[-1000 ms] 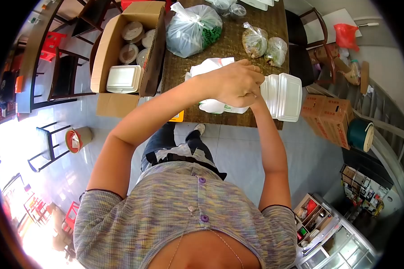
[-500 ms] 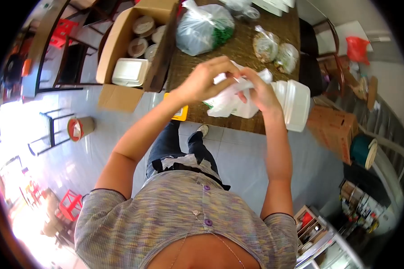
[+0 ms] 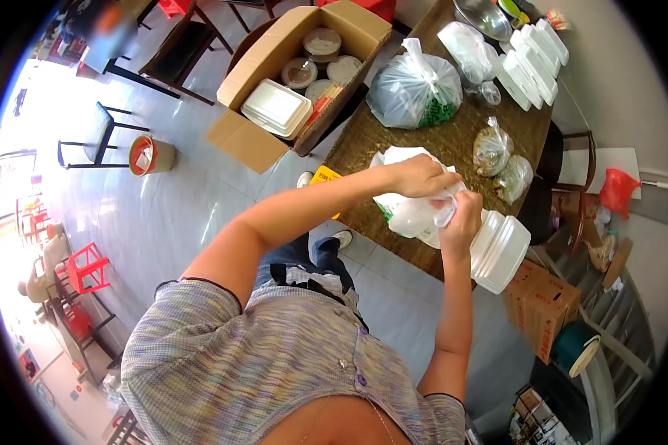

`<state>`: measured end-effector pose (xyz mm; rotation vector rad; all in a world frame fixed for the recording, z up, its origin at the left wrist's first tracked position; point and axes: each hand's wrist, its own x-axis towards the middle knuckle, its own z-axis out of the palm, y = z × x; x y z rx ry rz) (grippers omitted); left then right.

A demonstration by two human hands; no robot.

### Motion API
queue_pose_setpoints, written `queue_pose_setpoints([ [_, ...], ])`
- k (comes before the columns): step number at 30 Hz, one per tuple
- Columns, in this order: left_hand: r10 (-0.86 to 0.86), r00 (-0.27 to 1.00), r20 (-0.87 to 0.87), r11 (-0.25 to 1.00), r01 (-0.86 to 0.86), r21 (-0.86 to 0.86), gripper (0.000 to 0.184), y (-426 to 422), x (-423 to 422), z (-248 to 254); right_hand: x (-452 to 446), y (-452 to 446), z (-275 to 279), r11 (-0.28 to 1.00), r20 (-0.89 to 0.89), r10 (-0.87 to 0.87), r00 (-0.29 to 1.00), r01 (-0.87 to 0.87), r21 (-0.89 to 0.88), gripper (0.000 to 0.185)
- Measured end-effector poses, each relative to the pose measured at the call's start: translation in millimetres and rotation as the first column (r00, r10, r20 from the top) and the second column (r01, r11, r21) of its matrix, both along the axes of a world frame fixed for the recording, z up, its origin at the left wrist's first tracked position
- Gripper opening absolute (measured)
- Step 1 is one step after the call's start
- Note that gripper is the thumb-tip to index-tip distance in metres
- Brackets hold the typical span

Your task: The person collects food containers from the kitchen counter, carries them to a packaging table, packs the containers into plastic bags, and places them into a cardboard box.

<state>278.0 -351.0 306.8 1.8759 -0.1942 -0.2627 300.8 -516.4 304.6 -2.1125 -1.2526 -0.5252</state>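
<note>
A white plastic bag (image 3: 414, 217) with a green print lies at the table's near edge, gathered at its top between my two hands. My left hand (image 3: 424, 176) is closed around the bag's upper part, fingers bent. Just right of it, my right hand (image 3: 463, 216) pinches another bunched portion. Whatever the bag contains is hidden. White foam takeaway boxes (image 3: 503, 251) stand on edge beside my right hand, stacked against each other. Beyond my hands sit two small knotted clear bags of food (image 3: 491, 147) and a larger tied clear bag (image 3: 414, 87) showing something green.
An open cardboard box (image 3: 256, 152) at the left holds round lidded tubs and a foam box. More foam boxes (image 3: 531, 67) and a metal bowl (image 3: 484, 16) are at the far end of the wooden table (image 3: 364, 167). A carton (image 3: 539, 304) stands right; a bin (image 3: 152, 156) is left.
My view has turned, so the table appears tilted and further right. My hands have come closer together, now both gripping the bunched top of the white bag.
</note>
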Motion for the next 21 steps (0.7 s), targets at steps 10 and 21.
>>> queue_pose_setpoints([
  [10, 0.286, 0.893, 0.348, 0.886, -0.385, 0.260, 0.028, -3, 15, -29, -6, -33, 0, 0.929, 0.085, 0.110, 0.990, -0.072, -0.362, 0.025],
  [21, 0.475, 0.724, 0.500, 0.843, -0.538, -0.022, 0.009, -13, 2, -42, 3, -31, -31, 0.861, -0.948, 0.312, 0.059, 0.404, 0.308, 0.018],
])
